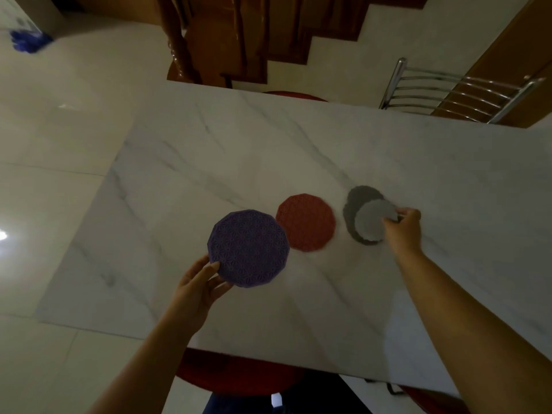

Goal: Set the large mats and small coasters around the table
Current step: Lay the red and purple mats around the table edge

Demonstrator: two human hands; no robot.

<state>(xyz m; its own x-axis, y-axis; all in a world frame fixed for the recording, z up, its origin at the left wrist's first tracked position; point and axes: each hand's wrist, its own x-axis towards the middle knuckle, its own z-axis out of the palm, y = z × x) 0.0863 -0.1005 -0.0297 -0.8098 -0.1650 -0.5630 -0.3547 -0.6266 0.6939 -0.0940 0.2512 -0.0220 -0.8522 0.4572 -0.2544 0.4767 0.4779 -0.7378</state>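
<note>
White tabletop (268,144) has no places set yet. Left grip (195,286) holds the purple mat (249,248) by its rim, likely to carry it. Right grip (403,230) pinches the top grey coaster (370,219), mid-tabletop, beside the red mat (306,222).

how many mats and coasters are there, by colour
purple mat: 1, held by the left hand
red mat: 1
light grey coaster: 1, pinched by the right hand
dark grey coasters: 2 seem to show, overlapped
total: 5
</note>
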